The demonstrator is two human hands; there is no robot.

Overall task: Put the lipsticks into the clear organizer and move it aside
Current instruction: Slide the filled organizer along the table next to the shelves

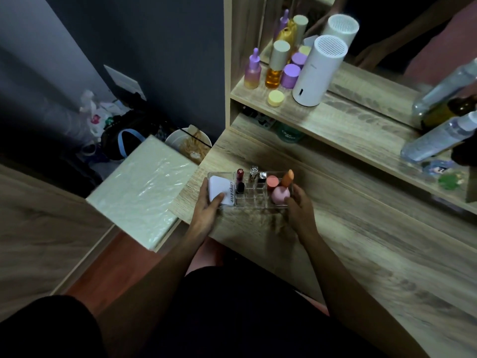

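The clear organizer (254, 200) sits near the left end of the wooden vanity top (361, 228). In its slots stand a dark red lipstick (240, 177), a clear-capped one (253, 173) and a silver-and-black one (262, 177). A white compact (219, 189) fills its left compartment; pink and orange sponges (280, 194) fill the right one. My left hand (210, 206) grips the organizer's left end, thumb on the compact. My right hand (299, 205) grips its right end.
A shelf (335, 120) above holds purple and amber bottles (277, 71), a white cylinder device (317, 73) and clear spray bottles (438, 138) at right. A mirror stands behind it. A plastic-wrapped white board (144, 187) lies left of the vanity; bags and a bowl lie on the floor.
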